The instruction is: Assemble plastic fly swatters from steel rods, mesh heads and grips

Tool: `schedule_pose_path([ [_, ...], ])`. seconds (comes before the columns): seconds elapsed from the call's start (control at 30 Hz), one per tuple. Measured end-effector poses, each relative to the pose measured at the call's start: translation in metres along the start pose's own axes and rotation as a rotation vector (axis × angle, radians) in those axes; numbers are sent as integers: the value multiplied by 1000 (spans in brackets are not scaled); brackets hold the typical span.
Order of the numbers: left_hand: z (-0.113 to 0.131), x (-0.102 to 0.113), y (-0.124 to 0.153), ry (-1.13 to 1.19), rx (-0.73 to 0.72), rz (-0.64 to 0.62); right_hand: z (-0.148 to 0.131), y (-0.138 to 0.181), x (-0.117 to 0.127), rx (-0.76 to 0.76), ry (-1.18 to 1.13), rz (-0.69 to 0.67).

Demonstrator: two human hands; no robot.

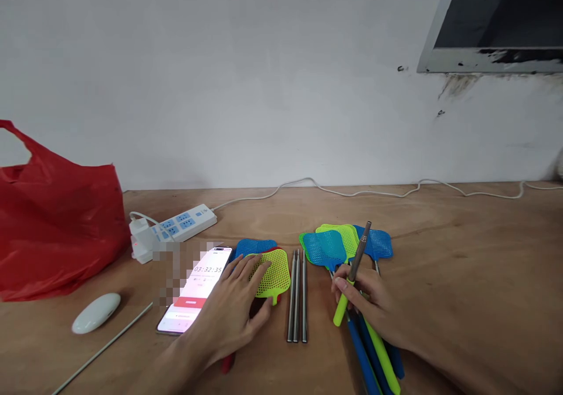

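Observation:
My left hand (235, 307) lies flat with fingers spread on a yellow-green fly swatter head (275, 275), which rests on a blue head (253, 247) and a red one peeking out beneath. My right hand (369, 304) is closed around a metal telescopic rod with a green grip (352, 278), tilted upward. Below it lies a pile of finished swatters (334, 245) with blue and green heads and handles. Three bare metal rods (297, 295) lie side by side between my hands.
A phone (196, 292) showing a timer lies left of my left hand. A white power strip (176, 225) with a plug, a white oval object (95, 313), a thin rod (105, 348) and a red plastic bag (53, 213) sit at the left. A cable (352, 193) runs along the wall.

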State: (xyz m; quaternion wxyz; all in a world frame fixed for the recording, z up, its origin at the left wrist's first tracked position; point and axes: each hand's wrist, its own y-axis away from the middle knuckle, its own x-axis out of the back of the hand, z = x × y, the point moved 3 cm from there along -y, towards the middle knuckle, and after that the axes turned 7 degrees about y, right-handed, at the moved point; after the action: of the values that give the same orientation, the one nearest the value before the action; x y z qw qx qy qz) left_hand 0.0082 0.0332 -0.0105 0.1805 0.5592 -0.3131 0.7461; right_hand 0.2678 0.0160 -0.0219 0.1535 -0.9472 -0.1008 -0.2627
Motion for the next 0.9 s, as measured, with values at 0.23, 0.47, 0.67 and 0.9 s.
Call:
schedule_pose_path([
  [0.23,-2,7,-3,-12,39,-31,6,0,-1,-21,-112,-26],
  [0.47,-12,3,-3,6,36,-10,6,-3,-4,-137,-319,31],
  [0.67,-21,-1,-2,8,53,2,5,-7,-2,-286,-457,111],
  [0.9,-29,-3,-3,58,70,49,4,-9,2,-233,-345,171],
])
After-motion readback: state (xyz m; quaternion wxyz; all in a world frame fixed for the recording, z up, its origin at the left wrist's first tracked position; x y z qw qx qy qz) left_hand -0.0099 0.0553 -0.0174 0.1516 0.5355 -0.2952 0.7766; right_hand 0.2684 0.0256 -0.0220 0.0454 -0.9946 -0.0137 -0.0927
